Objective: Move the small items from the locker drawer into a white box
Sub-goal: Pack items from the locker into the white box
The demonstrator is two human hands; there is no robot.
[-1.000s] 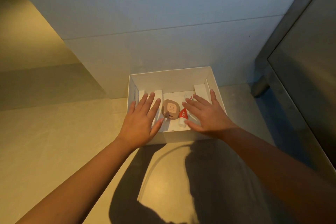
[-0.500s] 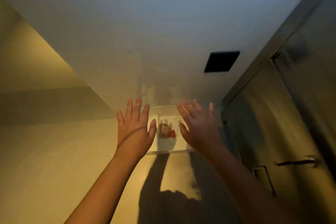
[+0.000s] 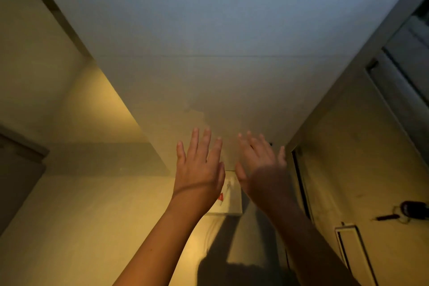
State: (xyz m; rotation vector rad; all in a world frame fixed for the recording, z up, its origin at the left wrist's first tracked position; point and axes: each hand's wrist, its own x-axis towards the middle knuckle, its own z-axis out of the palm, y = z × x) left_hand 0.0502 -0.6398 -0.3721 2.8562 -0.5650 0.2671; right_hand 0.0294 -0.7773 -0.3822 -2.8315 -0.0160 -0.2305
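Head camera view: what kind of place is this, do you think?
Probably an indoor locker or storage room: a tall metal locker door on the right with a key hanging in its lock, a plain wall ahead, and a white box on the smooth floor.

The floor [image 3: 92, 227] is smooth and pale, lit warm yellow on the left and dimmer toward the right. A white box [image 3: 233, 201] sits on it with its top open, near the foot of a white panel [image 3: 209, 65]. Only a strip of the box shows, and in it lies a small red-and-white item [image 3: 220, 198]. A dark shadow [image 3: 234, 239] falls on the floor just in front of the box.
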